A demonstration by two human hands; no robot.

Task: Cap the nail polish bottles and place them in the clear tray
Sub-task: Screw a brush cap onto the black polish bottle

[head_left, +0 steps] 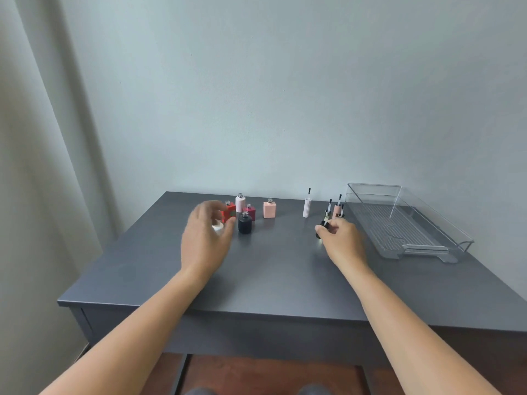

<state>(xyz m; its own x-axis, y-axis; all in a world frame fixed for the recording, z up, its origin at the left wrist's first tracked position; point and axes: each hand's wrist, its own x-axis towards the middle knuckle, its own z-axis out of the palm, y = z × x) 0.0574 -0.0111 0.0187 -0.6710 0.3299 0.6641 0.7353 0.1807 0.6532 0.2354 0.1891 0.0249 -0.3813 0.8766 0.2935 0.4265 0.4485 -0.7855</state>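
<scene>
1. My right hand (340,238) pinched a black brush cap (320,230), its fingers closed round it just above the grey table (271,275).
2. My left hand (206,238) curled loosely around a white bottle (218,226); I could not tell whether it gripped.
3. Just beyond those fingers stood uncapped bottles: black (245,223), red (229,212), crimson (249,211), pale pink (240,202), and peach (269,208).
4. Beyond my right hand stood upturned caps, brushes up (307,206).
5. Right of that hand lay the clear tray (456,238), holding nothing.
</scene>
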